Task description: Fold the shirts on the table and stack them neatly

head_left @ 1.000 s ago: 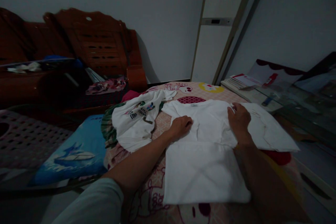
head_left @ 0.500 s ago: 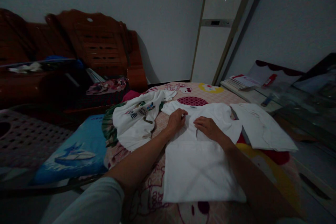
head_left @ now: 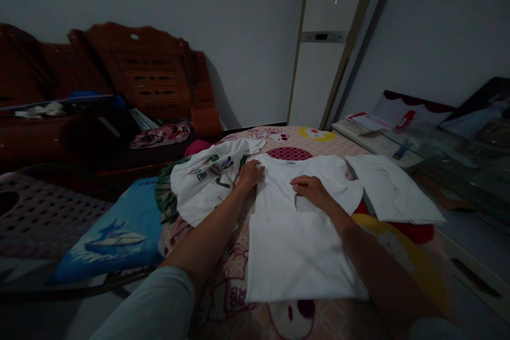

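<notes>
In the head view, a white T-shirt lies spread in front of me, its lower part folded up into a flat panel and its neckline at the far end. My left hand is at the left sleeve, fingers closed on the fabric. Loosely bent, my right hand rests on the shirt's chest, its fingers slightly apart, close to a small dark gap in the cloth. Left of the shirt, a crumpled white printed shirt lies over a green garment. A folded white garment lies to the right.
A patterned cloth covers the rounded table. On the left are a blue cushion, a perforated chair and a wooden bench. Papers and a glass surface are on the right, and a tall cabinet unit stands behind.
My left hand has moved left from the shirt's chest to its left sleeve. My right hand stays near the same spot, its fingers a little looser. The camera view has shifted slightly.
</notes>
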Action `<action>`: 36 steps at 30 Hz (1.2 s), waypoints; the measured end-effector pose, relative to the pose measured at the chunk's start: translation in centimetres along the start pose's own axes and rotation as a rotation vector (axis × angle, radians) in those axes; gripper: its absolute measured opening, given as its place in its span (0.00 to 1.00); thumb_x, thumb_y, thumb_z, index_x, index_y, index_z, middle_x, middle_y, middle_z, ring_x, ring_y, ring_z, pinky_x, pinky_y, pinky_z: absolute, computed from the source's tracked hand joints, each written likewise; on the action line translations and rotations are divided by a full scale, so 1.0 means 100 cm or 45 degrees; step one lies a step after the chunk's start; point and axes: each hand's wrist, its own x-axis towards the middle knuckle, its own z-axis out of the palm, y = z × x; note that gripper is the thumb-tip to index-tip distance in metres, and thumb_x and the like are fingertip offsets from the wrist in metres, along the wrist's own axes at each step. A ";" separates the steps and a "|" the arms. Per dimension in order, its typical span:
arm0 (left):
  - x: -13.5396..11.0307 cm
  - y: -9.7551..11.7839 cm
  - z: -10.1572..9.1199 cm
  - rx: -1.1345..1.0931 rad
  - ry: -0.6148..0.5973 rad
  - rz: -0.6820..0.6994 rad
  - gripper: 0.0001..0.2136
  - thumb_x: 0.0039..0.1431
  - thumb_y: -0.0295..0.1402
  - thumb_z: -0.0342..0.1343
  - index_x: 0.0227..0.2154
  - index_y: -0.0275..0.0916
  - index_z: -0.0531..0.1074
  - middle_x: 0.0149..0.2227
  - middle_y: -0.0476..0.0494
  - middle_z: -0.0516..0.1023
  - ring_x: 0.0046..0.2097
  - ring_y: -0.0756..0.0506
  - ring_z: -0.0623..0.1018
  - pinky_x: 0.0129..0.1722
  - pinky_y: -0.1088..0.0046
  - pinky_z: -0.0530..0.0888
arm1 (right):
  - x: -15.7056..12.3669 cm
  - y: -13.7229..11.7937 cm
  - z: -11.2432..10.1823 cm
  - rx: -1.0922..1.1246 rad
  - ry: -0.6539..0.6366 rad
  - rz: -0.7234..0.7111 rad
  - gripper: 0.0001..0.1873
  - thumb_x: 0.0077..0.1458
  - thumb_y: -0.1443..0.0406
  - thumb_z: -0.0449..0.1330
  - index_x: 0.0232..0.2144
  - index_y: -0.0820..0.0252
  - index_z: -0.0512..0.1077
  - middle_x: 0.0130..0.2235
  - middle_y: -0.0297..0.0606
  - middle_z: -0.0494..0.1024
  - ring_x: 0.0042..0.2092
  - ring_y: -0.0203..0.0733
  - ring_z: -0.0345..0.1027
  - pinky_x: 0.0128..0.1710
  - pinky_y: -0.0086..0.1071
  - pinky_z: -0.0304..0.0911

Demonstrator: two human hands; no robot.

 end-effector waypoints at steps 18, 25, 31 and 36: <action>0.018 0.052 0.004 -0.128 0.099 0.596 0.15 0.56 0.23 0.50 0.45 0.36 0.75 0.45 0.40 0.80 0.49 0.43 0.77 0.52 0.67 0.72 | -0.003 -0.032 -0.004 -0.090 0.260 -0.361 0.08 0.49 0.70 0.58 0.20 0.59 0.72 0.28 0.37 0.77 0.31 0.37 0.70 0.30 0.29 0.63; 0.015 0.042 0.035 -0.311 -0.130 0.962 0.23 0.56 0.22 0.49 0.55 0.37 0.70 0.58 0.40 0.72 0.59 0.44 0.72 0.61 0.63 0.67 | -0.007 -0.031 -0.001 -0.250 0.062 -0.358 0.08 0.46 0.74 0.56 0.19 0.61 0.70 0.26 0.35 0.74 0.28 0.35 0.66 0.29 0.28 0.60; 0.036 0.016 0.007 -0.391 0.311 0.309 0.19 0.56 0.20 0.49 0.49 0.35 0.74 0.51 0.38 0.78 0.52 0.42 0.76 0.56 0.64 0.71 | -0.006 -0.018 -0.005 -0.207 0.125 -0.174 0.09 0.50 0.68 0.59 0.19 0.61 0.71 0.23 0.33 0.74 0.26 0.35 0.66 0.28 0.27 0.60; 0.043 -0.007 0.001 -0.278 0.210 -0.177 0.13 0.53 0.21 0.53 0.39 0.33 0.78 0.41 0.37 0.81 0.46 0.40 0.79 0.49 0.64 0.73 | -0.002 0.002 -0.012 -0.324 0.353 -0.100 0.09 0.55 0.64 0.57 0.31 0.61 0.77 0.34 0.41 0.79 0.34 0.41 0.73 0.36 0.33 0.68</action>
